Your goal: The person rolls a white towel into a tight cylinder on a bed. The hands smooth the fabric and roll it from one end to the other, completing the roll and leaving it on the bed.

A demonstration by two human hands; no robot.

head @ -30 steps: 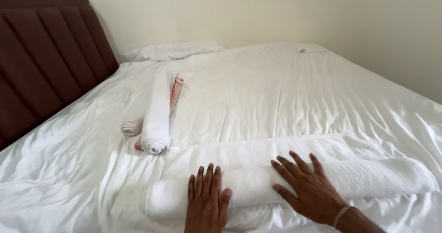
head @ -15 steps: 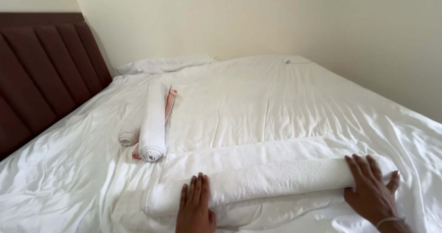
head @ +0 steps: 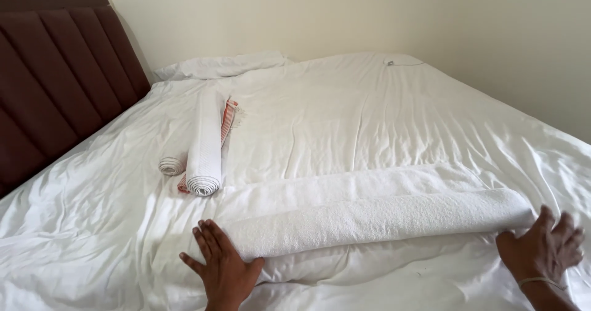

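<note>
Between hands (head: 225, 268), towel roll (head: 375, 222) left-right

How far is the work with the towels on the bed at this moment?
Done: three rolled towels lie near the headboard. In hand: the left hand and right hand press the ends of a long white towel, mostly rolled. Left: a flat strip behind the roll.

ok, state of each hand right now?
Left hand: open, flat against the near end of the long rolled white towel.
Right hand: open, fingers spread at its far end.
</note>
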